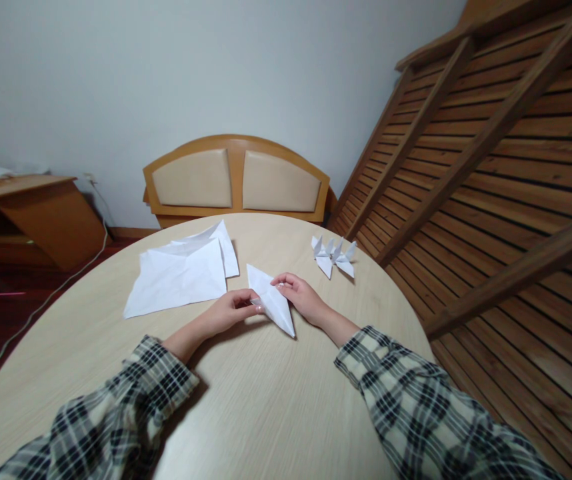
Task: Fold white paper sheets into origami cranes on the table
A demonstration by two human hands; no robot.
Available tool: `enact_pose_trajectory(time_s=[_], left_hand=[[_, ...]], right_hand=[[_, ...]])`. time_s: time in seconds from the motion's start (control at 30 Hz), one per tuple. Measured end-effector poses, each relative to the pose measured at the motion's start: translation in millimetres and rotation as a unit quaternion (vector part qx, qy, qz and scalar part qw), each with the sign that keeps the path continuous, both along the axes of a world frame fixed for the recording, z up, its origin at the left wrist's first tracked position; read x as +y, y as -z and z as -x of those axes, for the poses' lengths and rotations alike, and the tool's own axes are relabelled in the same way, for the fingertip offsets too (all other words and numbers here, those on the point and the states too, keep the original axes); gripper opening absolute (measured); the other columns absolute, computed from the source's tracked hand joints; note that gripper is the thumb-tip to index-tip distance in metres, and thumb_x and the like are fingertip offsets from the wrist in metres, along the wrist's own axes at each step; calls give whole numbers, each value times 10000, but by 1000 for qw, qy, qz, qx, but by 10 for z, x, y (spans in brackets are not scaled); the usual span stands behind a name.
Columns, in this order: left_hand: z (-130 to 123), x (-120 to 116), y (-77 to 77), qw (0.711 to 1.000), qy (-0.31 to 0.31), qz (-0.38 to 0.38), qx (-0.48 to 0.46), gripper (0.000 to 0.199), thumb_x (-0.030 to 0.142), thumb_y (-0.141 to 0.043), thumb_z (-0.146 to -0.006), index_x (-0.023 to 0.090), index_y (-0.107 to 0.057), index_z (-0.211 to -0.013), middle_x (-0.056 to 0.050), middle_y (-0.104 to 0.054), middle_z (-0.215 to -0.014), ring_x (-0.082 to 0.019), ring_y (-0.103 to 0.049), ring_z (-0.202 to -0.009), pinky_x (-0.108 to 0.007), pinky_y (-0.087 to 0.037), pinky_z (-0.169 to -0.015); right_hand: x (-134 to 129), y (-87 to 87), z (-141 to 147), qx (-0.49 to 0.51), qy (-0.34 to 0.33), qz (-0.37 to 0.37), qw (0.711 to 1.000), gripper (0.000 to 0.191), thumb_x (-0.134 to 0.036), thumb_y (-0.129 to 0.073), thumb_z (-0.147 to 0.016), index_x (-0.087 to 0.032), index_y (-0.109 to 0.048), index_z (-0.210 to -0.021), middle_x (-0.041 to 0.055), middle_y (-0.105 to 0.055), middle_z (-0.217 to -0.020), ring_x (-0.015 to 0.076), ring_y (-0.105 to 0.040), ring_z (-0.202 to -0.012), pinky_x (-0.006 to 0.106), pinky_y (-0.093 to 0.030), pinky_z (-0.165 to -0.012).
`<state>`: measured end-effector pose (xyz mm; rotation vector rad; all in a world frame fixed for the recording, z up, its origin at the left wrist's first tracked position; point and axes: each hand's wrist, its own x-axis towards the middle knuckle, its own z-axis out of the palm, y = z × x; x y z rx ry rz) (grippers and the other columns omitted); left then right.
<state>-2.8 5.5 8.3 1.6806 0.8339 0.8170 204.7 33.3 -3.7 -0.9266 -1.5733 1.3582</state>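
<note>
A folded white paper (275, 305), shaped like a long diamond, is between my hands near the middle of the round table. My left hand (229, 312) pinches its left edge, thumb and fingers closed on it. On the upper right edge, my right hand (302, 297) grips it with thumb and fingertips. Creased white sheets (181, 277) lie overlapping to the left of my left hand. Two small folded paper figures (325, 257) with pointed tips stand side by side at the back right.
The round table (266, 413) has a pale wood top. Behind it stands a wooden headboard (236, 175) with cream panels. A slatted wooden frame (491, 167) leans along the right side. A desk (41, 213) and a white cable (51, 297) are at left.
</note>
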Motion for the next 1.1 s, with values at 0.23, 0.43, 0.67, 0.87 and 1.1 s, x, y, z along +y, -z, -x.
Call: enact_pose_trajectory(time_s=[0.23,0.43,0.67,0.87,1.1], left_hand=[[-19,-24,-40,1000,-24,8,-3,296,422,-632,-800,144,-579,-715,-14,-532,-667,-131,-455,-625,-284,-334,-595],[-46,-36,-53,999,-35,21,-20,304,422,-647,-783,159,-516,-704,7,-511,-642,-115,-441,-600,-272,-320,-576],[-52,-26,-24,997,-61,34,-34,293,387,-686,-751,173,-487,-761,27,-530,-633,-107,-468,-573,-255,-326,-551],[-52,-20,-5,996,-68,39,-53,283,331,-697,-756,180,-464,-815,40,-538,-648,-99,-497,-567,-249,-357,-548],[-22,14,77,995,-80,14,-53,297,303,-673,-787,193,-439,-932,63,-530,-638,-87,-499,-543,-221,-362,-523]], right_hand=[[-11,7,8,3,-34,0,999,182,-276,-620,-793,-189,-583,-948,13,-625,-839,140,-551,-738,267,-410,-674],[-19,-4,6,2,-53,-8,999,221,-250,-669,-755,-185,-588,-950,23,-634,-895,154,-587,-822,293,-443,-756],[-28,12,12,10,-71,-5,997,247,-234,-684,-738,-183,-584,-959,23,-628,-904,155,-597,-845,302,-454,-782],[-34,8,13,12,-82,2,997,252,-231,-689,-738,-183,-581,-961,23,-628,-910,153,-604,-858,303,-456,-797],[-25,17,11,-4,-81,-10,997,267,-240,-693,-739,-181,-585,-975,30,-623,-934,155,-596,-861,314,-458,-808]])
